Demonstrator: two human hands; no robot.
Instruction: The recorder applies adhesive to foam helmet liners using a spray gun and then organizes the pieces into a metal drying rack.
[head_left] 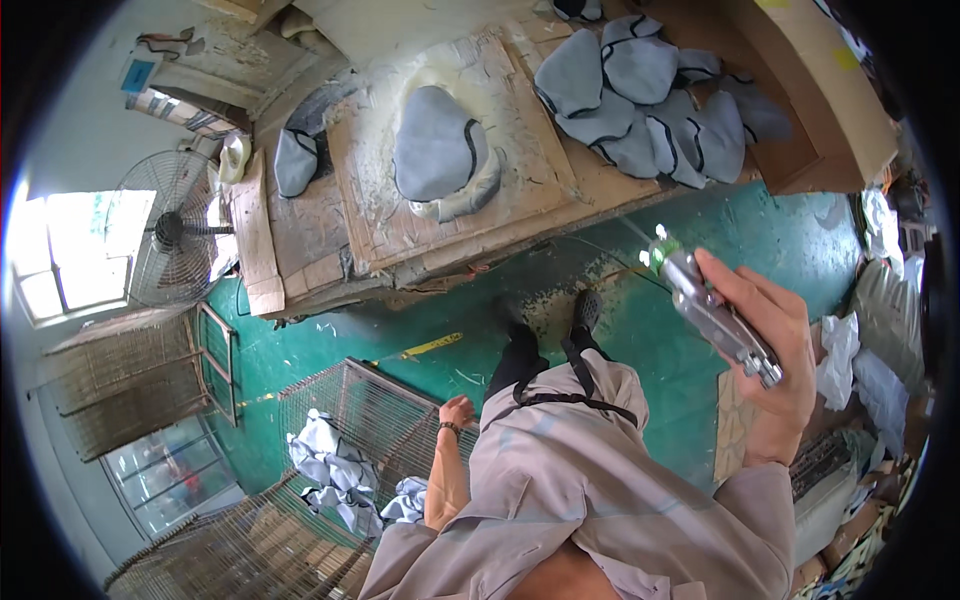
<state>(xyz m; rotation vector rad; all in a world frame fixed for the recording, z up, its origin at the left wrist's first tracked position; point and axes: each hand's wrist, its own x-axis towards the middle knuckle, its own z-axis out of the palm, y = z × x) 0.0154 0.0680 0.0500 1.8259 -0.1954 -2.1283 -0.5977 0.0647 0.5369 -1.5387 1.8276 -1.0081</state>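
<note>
My right hand [768,335], raised at the right above the floor, grips a silver spray gun [722,318] with a green ring near its nozzle. The nozzle points up and left toward the workbench. My left hand [457,412] hangs low beside the wire rack; its fingers are curled and I see nothing in them. On the bench, a rounded grey fabric piece [436,145] with black edging lies on a cardboard sheet [375,220], ringed by pale, crusty residue. Another grey piece [295,163] rests to its left. Several similar pieces [640,75] are heaped at the right.
A large open cardboard box [850,130] stands at the bench's right end. At the left are a round fan [168,231] and a wire rack [350,385] with crumpled grey pieces [335,460]. Plastic bags [880,375] crowd the right side. A thin hose [620,262] crosses near the bench edge.
</note>
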